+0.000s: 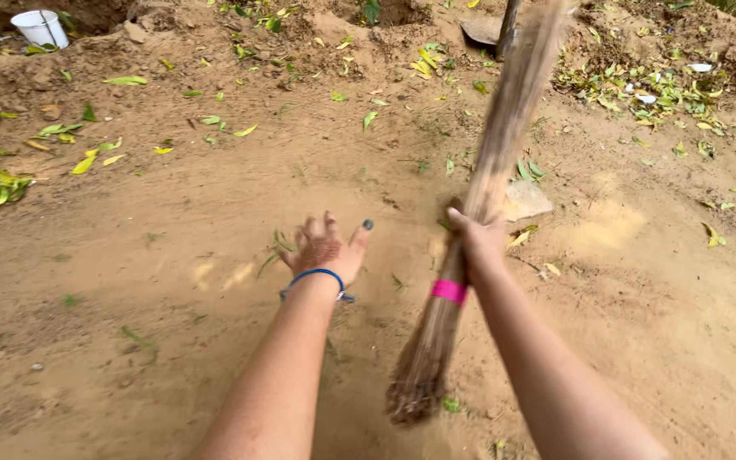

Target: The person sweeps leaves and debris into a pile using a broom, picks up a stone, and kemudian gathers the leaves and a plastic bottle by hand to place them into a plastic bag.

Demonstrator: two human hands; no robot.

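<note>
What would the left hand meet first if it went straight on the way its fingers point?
Probably bare sandy ground: the left hand points forward over dirt, with scattered leaves farther on; depth is unclear.

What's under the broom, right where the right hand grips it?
Under the broom lies bare sandy ground, with a pale flat stone showing just beside it. The right hand and the bristles cover the ground directly beneath.
</note>
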